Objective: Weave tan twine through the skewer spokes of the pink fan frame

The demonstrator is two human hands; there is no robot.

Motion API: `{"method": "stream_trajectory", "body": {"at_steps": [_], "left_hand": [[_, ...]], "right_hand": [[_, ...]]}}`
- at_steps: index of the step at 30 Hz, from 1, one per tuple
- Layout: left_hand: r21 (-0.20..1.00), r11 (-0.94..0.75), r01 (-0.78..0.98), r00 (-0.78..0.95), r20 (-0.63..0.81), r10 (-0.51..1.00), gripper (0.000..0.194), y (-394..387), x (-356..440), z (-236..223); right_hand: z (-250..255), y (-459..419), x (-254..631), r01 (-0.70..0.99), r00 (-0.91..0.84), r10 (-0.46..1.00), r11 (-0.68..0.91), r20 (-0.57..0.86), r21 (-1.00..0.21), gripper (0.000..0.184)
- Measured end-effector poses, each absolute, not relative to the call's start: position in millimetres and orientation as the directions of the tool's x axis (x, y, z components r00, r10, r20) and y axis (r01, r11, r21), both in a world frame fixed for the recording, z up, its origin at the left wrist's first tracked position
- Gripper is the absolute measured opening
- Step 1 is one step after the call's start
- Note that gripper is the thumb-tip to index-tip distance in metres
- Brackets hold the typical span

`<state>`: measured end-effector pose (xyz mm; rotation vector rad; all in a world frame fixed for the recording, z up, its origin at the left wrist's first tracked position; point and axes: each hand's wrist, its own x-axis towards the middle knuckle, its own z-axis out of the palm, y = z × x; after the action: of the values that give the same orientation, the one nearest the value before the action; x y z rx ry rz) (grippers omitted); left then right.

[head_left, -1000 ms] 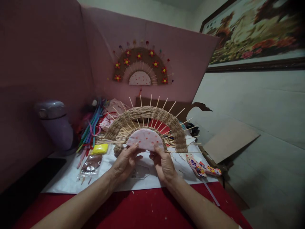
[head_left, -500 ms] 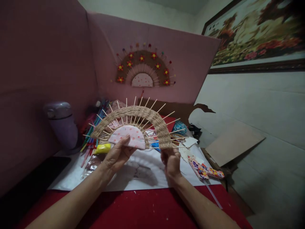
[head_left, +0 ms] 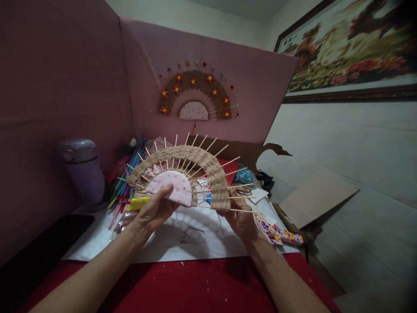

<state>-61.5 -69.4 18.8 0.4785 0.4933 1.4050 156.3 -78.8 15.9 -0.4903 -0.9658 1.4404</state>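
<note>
A half-round woven fan point(head_left: 217, 180) is held up in front of me, its twine band threaded over thin wooden sticks that jut past the outer edge. Pink dotted fabric point(head_left: 180, 187) covers its half-disc centre. My left hand point(head_left: 158, 211) pinches this centre, thumb on the front and fingers behind. At the band's lower right end, my right hand point(head_left: 240, 217) grips the fan from beneath and behind, some of its fingers partly hidden by the sticks. The fan tilts slightly down to the right.
A finished-looking fan with red flowers point(head_left: 193, 81) hangs on the pink board point(head_left: 254, 87). At left stand a purple bottle point(head_left: 86, 174) and pipe cleaners point(head_left: 125, 187). Blue yarn point(head_left: 243, 174), a flowered fabric piece point(head_left: 273, 230) and white paper point(head_left: 208, 250) lie on the red table point(head_left: 182, 287).
The fan has tipped, its right end lower and slightly left. My right hand has turned, its fingers now higher behind the right-end sticks. My left hand keeps its pinch.
</note>
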Motion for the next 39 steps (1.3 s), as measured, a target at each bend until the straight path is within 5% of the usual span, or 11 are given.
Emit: {"method": "stream_trajectory", "body": {"at_steps": [19, 39], "left_hand": [[0.584, 0.141, -0.799, 0.044, -0.178, 0.983, 0.009, -75.8, -58.0, 24.6], [0.517, -0.035, -0.856, -0.138, -0.163, 0.977, 0.021, -67.6, -61.5, 24.7]], "right_hand": [[-6.1, -85.3, 137.3, -0.449, -0.275, 0.960, -0.085, 0.047, -0.889, 0.026], [-16.2, -81.3, 161.4, -0.136, -0.115, 0.984, 0.122, 0.138, -0.983, 0.021]]}}
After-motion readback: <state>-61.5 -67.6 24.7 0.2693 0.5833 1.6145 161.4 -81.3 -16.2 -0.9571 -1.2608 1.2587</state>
